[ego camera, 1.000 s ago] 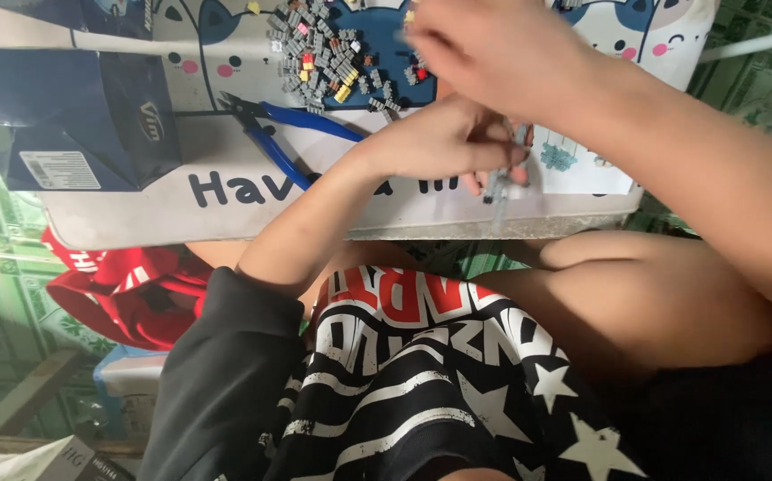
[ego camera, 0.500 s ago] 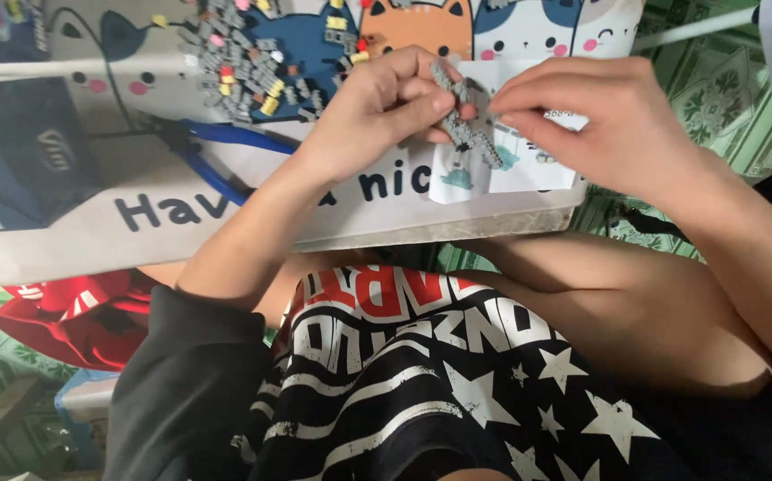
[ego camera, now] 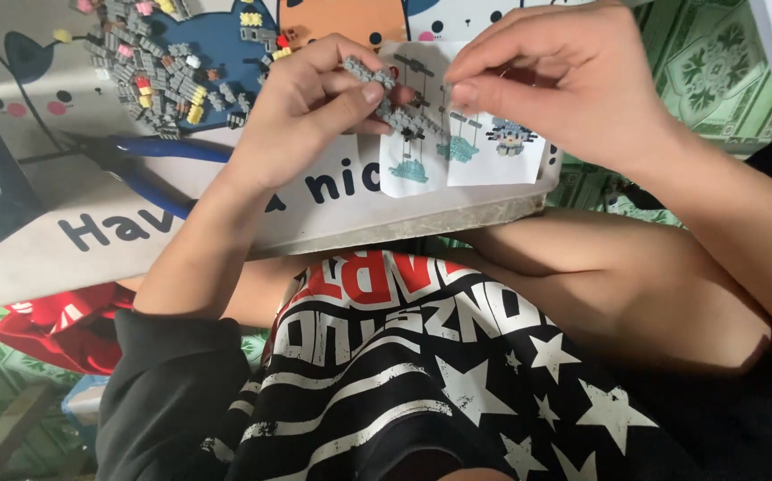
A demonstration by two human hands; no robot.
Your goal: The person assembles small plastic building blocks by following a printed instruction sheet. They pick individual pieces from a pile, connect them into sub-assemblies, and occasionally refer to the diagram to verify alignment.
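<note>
Left hand (ego camera: 301,107) pinching a grey brick strip (ego camera: 395,98) at upper centre of the frame, thumb and forefinger clamped on its near end. Right hand (ego camera: 564,85) at upper right, fingers (ego camera: 470,89) closed at the strip's far end, seemingly on a tiny piece; too small to tell which.

Risks, as judged from here: too much pressure at the far end, and the thin strip could bend or snap apart at a joint. A slipped pinch, and the small piece could drop onto the instruction sheet (ego camera: 461,147), or past the edge of the surface (ego camera: 225,223) into the lap. Loose bricks (ego camera: 159,67) at upper left and blue pliers (ego camera: 150,169) at middle left lying close to the left forearm; a careless sweep could scatter them.

Compared with half a second ago: both hands much as before, meeting at the strip. View shifted slightly, the hands and the sheet sitting a little higher in the frame.
</note>
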